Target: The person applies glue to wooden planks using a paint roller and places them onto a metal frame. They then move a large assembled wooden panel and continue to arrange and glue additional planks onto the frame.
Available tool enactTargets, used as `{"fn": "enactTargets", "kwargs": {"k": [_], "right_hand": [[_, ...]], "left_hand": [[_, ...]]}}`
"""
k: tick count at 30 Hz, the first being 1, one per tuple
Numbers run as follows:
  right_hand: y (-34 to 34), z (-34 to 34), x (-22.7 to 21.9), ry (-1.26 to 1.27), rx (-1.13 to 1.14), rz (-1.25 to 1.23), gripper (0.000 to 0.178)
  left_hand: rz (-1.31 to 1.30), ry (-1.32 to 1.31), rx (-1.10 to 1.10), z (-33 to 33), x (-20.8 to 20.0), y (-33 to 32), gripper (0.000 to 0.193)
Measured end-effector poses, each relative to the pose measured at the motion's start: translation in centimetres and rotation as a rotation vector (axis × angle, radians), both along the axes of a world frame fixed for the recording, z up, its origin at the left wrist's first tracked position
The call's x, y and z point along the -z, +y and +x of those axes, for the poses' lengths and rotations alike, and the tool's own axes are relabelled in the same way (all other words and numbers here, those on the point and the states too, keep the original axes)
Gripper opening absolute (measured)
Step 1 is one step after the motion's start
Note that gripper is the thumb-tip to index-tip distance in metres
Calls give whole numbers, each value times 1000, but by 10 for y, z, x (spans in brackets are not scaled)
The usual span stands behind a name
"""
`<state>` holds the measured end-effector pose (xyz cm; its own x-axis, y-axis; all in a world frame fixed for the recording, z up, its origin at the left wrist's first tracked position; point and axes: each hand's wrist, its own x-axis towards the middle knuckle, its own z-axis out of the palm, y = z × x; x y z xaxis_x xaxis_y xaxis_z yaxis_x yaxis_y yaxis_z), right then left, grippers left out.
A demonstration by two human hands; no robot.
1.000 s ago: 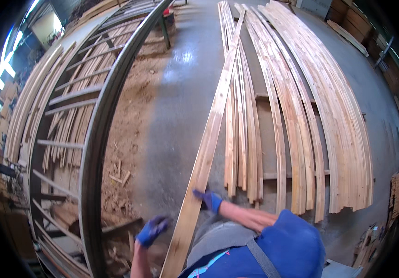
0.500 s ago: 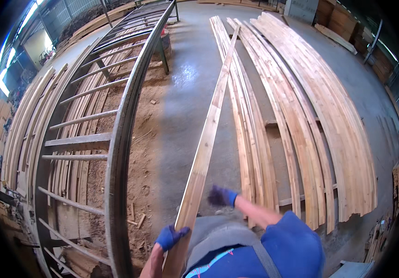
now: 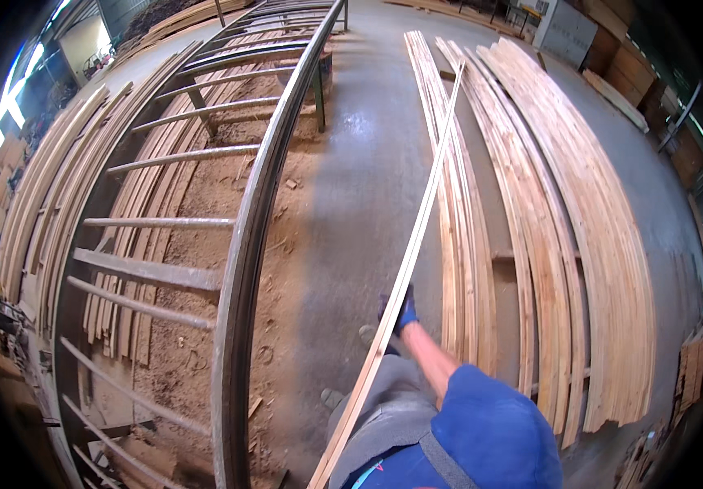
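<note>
A long, narrow wooden board (image 3: 407,273) slants from the lower edge up to the far right, turned so that a thin edge faces up. Its far end lies over the nearest row of boards on the right. My right hand (image 3: 405,312), in a dark blue glove, grips the board from its right side at about knee height; some fingers are hidden behind the wood. My left hand is out of view, and the board's near end runs off the lower edge.
To my left stands a long metal roller frame (image 3: 241,269), with sawdust (image 3: 196,350) and more boards (image 3: 143,212) beneath it. Several rows of boards (image 3: 604,269) lie on crosspieces to my right. Grey concrete floor (image 3: 351,204) runs between them.
My right hand has gone from swinging free beside the board to gripping it. The board has turned from its broad face onto its edge. My left hand has left the view.
</note>
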<state>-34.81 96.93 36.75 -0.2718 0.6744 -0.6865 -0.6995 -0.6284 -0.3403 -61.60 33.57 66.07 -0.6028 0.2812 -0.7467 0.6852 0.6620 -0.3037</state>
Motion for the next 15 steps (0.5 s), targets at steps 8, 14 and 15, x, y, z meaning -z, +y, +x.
{"fn": "enactTargets", "kwargs": {"k": [8, 14, 15], "right_hand": [[-8, -10, -40, -1, -20, -226, 95], [34, -36, -73, 4, -44, -190, 93], [44, -42, -59, 45, -56, -166, 93]], "left_hand": [[134, 76, -14, -4, -27, 102, 49], [186, 117, -3, -24, -49, 139, 48], [193, 126, -6, -26, -52, 142, 48]]}}
